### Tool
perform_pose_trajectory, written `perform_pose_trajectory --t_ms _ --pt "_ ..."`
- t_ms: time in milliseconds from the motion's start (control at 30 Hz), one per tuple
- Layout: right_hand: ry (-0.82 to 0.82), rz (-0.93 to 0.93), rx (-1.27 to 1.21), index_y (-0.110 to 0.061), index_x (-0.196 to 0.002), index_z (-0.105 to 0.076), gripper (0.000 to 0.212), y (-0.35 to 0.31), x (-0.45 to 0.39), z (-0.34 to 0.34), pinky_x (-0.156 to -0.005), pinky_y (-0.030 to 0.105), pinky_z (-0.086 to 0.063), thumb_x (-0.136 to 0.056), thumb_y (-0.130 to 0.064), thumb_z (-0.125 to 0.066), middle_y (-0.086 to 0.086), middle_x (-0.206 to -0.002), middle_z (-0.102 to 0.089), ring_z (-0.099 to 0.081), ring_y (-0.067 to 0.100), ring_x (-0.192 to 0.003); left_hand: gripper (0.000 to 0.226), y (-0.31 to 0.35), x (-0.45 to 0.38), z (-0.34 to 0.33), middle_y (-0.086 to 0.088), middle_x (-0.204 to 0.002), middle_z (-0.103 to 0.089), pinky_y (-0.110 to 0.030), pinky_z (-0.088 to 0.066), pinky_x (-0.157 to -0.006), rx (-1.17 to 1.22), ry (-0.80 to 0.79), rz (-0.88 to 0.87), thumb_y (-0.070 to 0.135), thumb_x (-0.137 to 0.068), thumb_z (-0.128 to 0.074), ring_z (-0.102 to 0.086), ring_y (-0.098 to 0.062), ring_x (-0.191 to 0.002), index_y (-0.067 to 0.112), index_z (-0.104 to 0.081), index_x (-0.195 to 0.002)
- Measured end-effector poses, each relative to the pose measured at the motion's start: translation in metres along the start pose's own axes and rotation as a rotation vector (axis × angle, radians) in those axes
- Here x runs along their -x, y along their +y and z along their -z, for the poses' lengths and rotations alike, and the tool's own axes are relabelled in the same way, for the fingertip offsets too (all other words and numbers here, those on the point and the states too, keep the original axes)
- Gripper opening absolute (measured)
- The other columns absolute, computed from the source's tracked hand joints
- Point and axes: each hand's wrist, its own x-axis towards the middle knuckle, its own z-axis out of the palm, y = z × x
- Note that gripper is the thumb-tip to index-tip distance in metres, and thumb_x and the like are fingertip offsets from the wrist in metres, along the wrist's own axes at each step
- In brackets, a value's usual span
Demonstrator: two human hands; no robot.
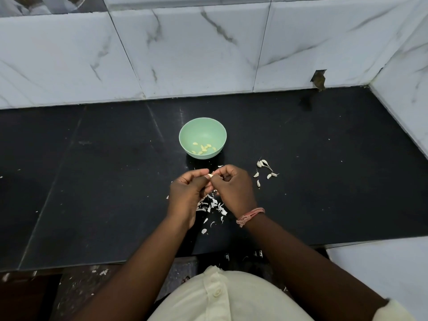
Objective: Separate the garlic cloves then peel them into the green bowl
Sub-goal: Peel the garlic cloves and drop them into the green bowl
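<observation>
black counter [92, 181]: left hand [187, 193] and right hand [231, 186] meet, fingers pinching one garlic clove [210, 176].

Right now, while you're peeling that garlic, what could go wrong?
The clove is pinched between the left hand and right hand over the counter, not over the green bowl, so if it slips it may land among the peels. Those peels lie near the counter edge, and some may get brushed off onto the floor. The unpeeled cloves lie loose beside the right hand and might get knocked.
</observation>
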Motion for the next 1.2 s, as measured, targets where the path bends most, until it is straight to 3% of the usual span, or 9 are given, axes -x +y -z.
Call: perform_pose_trajectory --t_ms 100,200,267,467,533,633,900,1100,1200 --pt "0.021 0.034 0.127 -0.016 -0.079 -0.068 0.006 0.001 -0.001 -0.004 -0.061 0.031 -0.057 -0.084 -0.019 -0.072 -0.004 -0.062 -0.072 -0.068 0.009 -0.058 0.012 0.004 0.002 -0.006 -0.02 -0.083 -0.075 -0.029 -0.062 -0.073 -0.06 0.054 -0.019 -0.007 -0.088 -0.067 -0.071 -0.022 -0.072 -0.006 -0.074 -0.098" --pt "-0.006 0.104 0.225 -0.015 -0.075 -0.067 0.01 -0.002 -0.002 -0.003 -0.057 0.019 -0.048 -0.085 -0.017 -0.066 -0.004 -0.06 -0.071 -0.063 0.003 -0.053 0.008 0.008 0.001 -0.01 -0.033 -0.088 -0.071 -0.044 -0.058 -0.082 -0.081 0.075 -0.008 -0.007 -0.087 -0.067 -0.065 -0.033 -0.075 -0.005 -0.075 -0.088" --pt "-0.011 0.148 0.273 -0.014 -0.069 -0.067 0.015 -0.004 -0.002 0.0 -0.051 0.012 -0.04 -0.084 -0.015 -0.064 -0.003 -0.061 -0.07 -0.06 0.003 -0.052 0.011 0.01 0.0 -0.01 -0.038 -0.087 -0.068 -0.046 -0.056 -0.081 -0.105 0.062 -0.01 -0.007 -0.087 -0.067 -0.061 -0.034 -0.074 -0.002 -0.075 -0.082" --pt "-0.003 0.227 0.289 -0.014 -0.062 -0.066 0.019 0.004 -0.006 -0.004 -0.055 0.025 -0.045 -0.08 -0.016 -0.062 -0.002 -0.061 -0.068 -0.06 0.01 -0.058 0.008 0.01 -0.004 -0.007 -0.033 -0.087 -0.071 -0.056 -0.056 -0.089 -0.144 0.06 0.034 -0.005 -0.087 -0.069 -0.065 -0.036 -0.077 -0.003 -0.076 -0.088" --pt "0.016 0.256 0.316 -0.014 -0.061 -0.065 0.018 0.007 -0.008 -0.005 -0.055 0.026 -0.042 -0.078 -0.016 -0.061 -0.002 -0.063 -0.065 -0.058 0.012 -0.061 0.007 0.011 -0.004 -0.006 -0.029 -0.087 -0.074 -0.053 -0.058 -0.088 -0.182 0.056 0.02 -0.004 -0.087 -0.07 -0.066 -0.035 -0.077 -0.002 -0.076 -0.089" --pt "0.017 0.255 0.348 -0.014 -0.062 -0.067 0.017 0.008 -0.01 -0.005 -0.053 0.013 -0.033 -0.078 -0.012 -0.064 -0.003 -0.065 -0.061 -0.055 0.012 -0.062 0.007 0.013 -0.006 -0.006 -0.027 -0.088 -0.075 -0.05 -0.058 -0.089 -0.201 0.035 0.012 -0.003 -0.088 -0.07 -0.067 -0.034 -0.079 -0.002 -0.076 -0.091" --pt "0.007 0.259 0.348 -0.013 -0.059 -0.061 0.017 0.008 -0.012 -0.003 -0.05 0.011 -0.031 -0.076 -0.011 -0.064 -0.004 -0.062 -0.061 -0.054 0.006 -0.059 0.008 0.013 -0.012 -0.004 -0.022 -0.088 -0.076 -0.04 -0.058 -0.083 -0.221 -0.009 0.025 0.0 -0.089 -0.071 -0.068 -0.031 -0.081 0.0 -0.077 -0.095" --pt "-0.031 0.2 0.248 -0.014 -0.062 -0.062 0.019 0.009 -0.008 -0.002 -0.053 0.038 -0.052 -0.078 -0.024 -0.06 -0.002 -0.06 -0.068 -0.063 0.016 -0.056 0.013 0.013 -0.015 0.002 -0.022 -0.092 -0.076 -0.023 -0.061 -0.07 -0.219 -0.057 0.044 -0.001 -0.088 -0.072 -0.07 -0.027 -0.082 -0.003 -0.075 -0.101" --pt "-0.038 0.155 0.176 -0.013 -0.064 -0.064 0.022 0.007 -0.007 0.0 -0.053 0.039 -0.055 -0.084 -0.02 -0.068 0.0 -0.057 -0.067 -0.068 0.018 -0.055 0.015 0.018 -0.014 0.002 -0.021 -0.091 -0.077 -0.019 -0.059 -0.064 -0.194 -0.08 0.037 -0.005 -0.089 -0.069 -0.073 -0.019 -0.074 -0.006 -0.073 -0.103"
